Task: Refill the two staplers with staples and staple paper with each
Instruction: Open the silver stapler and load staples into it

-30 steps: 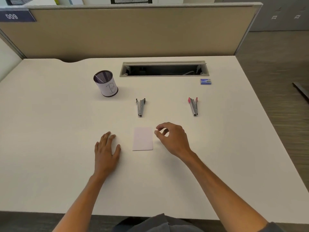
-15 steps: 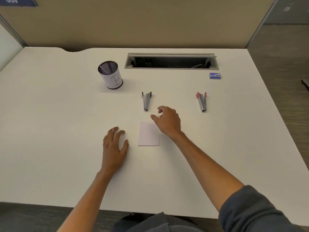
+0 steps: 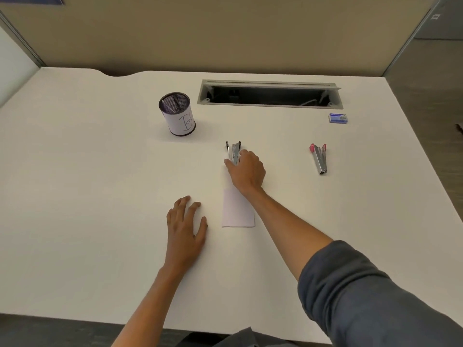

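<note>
Desk (image 3: 100, 196): stapler (image 3: 234, 152) under right hand (image 3: 246, 172).

Under your right fingers (image 3: 231, 163) that stapler (image 3: 234, 151) looks like bare shiny metal. Off to their right, the other stapler (image 3: 319, 159) is metal too, with red plastic ends. The paper (image 3: 236, 214) by your wrist is matt, the desk (image 3: 100, 196) smooth matt, the cup (image 3: 177, 113) mesh.

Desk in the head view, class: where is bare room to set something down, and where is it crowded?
Bare: left of the pen cup and left hand; between both staplers; the near right corner. Crowded: the middle, where the right hand meets the black-tipped stapler above the paper.
</note>
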Motion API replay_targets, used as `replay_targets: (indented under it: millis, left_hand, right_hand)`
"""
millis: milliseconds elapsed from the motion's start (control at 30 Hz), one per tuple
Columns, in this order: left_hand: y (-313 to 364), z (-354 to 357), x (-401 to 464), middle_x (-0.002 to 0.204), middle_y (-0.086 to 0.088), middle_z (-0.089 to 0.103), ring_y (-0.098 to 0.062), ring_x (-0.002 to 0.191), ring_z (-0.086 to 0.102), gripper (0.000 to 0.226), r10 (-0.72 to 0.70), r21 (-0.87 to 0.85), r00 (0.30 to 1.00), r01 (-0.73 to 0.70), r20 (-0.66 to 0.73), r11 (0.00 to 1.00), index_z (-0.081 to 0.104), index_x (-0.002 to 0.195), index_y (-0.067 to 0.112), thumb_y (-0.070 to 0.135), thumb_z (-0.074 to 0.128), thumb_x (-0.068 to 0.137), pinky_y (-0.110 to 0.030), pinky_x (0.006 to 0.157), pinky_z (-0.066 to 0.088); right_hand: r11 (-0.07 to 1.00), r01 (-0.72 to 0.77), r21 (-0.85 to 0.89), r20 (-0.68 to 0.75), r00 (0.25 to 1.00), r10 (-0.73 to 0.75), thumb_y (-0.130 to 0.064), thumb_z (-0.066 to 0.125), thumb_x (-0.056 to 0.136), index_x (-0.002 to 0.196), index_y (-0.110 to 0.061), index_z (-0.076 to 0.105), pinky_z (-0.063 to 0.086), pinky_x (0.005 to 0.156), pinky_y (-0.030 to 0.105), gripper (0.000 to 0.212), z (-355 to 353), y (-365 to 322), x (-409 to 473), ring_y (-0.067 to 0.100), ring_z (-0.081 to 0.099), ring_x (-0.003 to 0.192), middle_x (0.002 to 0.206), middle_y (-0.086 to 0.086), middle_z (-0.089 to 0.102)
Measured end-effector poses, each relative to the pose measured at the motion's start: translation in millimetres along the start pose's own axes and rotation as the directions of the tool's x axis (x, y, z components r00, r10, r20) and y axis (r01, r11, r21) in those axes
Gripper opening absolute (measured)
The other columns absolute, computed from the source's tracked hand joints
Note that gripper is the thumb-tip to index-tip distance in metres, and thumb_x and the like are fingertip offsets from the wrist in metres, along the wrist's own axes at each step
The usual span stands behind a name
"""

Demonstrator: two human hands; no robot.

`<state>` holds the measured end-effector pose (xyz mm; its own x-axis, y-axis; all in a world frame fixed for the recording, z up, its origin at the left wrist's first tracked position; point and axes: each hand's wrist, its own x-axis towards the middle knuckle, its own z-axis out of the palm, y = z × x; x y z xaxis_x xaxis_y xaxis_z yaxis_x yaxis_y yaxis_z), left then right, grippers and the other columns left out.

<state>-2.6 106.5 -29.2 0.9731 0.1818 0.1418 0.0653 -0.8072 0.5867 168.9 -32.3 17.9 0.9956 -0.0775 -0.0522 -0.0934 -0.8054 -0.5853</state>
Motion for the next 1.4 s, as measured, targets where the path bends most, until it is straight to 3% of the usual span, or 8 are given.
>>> replay_targets:
  millis: [267, 467, 600, 767, 967, 1100, 1400]
  left_hand:
    - [0, -1, 1, 0.146, -0.009, 0.043, -0.025, 0.140, 0.029, 0.047, 0.006, 0.011, 1.000, -0.006, 0.003, 1.000, 0.055, 0.128, 0.012, 0.039, 0.039, 0.092, -0.046, 0.114, 0.029]
    - [-1, 0, 0, 0.147, -0.007, 0.042, -0.022, 0.141, 0.026, 0.048, -0.006, -0.007, 1.000, 0.006, 0.009, 1.000, 0.055, 0.128, 0.014, 0.041, 0.039, 0.092, -0.042, 0.115, 0.027]
    - [0, -3, 2, 0.148, -0.006, 0.040, -0.024, 0.141, 0.027, 0.050, -0.029, -0.028, 0.999, 0.030, 0.032, 0.999, 0.054, 0.128, 0.016, 0.043, 0.039, 0.090, -0.041, 0.115, 0.027]
    - [4, -9, 5, 0.147, -0.007, 0.041, -0.026, 0.139, 0.031, 0.052, -0.052, -0.021, 0.997, 0.054, 0.063, 0.998, 0.056, 0.127, 0.016, 0.047, 0.041, 0.088, -0.043, 0.114, 0.029]
    - [12, -16, 11, 0.133, -0.005, 0.055, -0.026, 0.130, 0.047, 0.031, -0.138, -0.094, 0.990, 0.137, 0.002, 0.986, 0.064, 0.118, 0.013, 0.023, 0.064, 0.089, -0.040, 0.109, 0.037]
    - [22, -16, 10, 0.131, -0.004, 0.057, -0.023, 0.128, 0.048, 0.031, -0.180, -0.110, 0.984, 0.176, -0.022, 0.978, 0.064, 0.119, 0.013, 0.016, 0.068, 0.088, -0.037, 0.107, 0.035]
    - [46, -15, -3, 0.130, -0.001, 0.058, -0.022, 0.125, 0.052, 0.029, -0.157, -0.115, 0.988, 0.155, -0.011, 0.981, 0.064, 0.117, 0.016, 0.019, 0.068, 0.088, -0.036, 0.102, 0.039]
  right_hand:
    - [0.991, -0.101, -0.087, -0.036, 0.994, 0.099, -0.045, 0.062, 0.088, 0.104, -0.009, 0.060, 0.035, 0.067, 0.032, 0.040, 6, -14, 12, 0.031, 0.064, 0.095, 0.105, 0.007, 0.064]
    - [0.990, -0.133, -0.042, -0.015, 0.991, 0.133, -0.035, 0.063, 0.086, 0.102, -0.009, 0.063, 0.036, 0.068, 0.031, 0.030, 4, -14, 19, 0.033, 0.064, 0.095, 0.104, 0.009, 0.066]
    - [0.990, -0.128, 0.056, -0.020, 0.991, 0.129, -0.035, 0.064, 0.082, 0.090, -0.010, 0.063, 0.034, 0.064, 0.030, 0.027, 1, -12, 19, 0.033, 0.064, 0.085, 0.093, 0.007, 0.068]
    - [0.982, -0.058, 0.181, -0.070, 0.995, 0.071, -0.039, 0.065, 0.080, 0.088, -0.015, 0.066, 0.041, 0.065, 0.032, 0.025, -14, -14, 10, 0.028, 0.063, 0.080, 0.089, -0.001, 0.069]
    - [0.944, 0.042, 0.326, -0.139, 0.990, 0.004, -0.045, 0.069, 0.079, 0.092, -0.024, 0.068, 0.043, 0.068, 0.029, 0.025, -50, -10, -20, 0.015, 0.063, 0.080, 0.089, -0.013, 0.069]
    - [0.906, 0.093, 0.414, -0.162, 0.986, -0.027, -0.050, 0.070, 0.075, 0.088, -0.029, 0.068, 0.054, 0.069, 0.033, 0.025, -76, 0, -50, 0.007, 0.066, 0.065, 0.081, -0.017, 0.069]
    - [0.776, 0.241, 0.582, -0.227, 0.965, -0.130, -0.038, 0.077, 0.079, 0.095, -0.029, 0.069, 0.058, 0.066, 0.040, 0.020, -149, 21, -118, 0.013, 0.068, 0.069, 0.087, -0.014, 0.070]
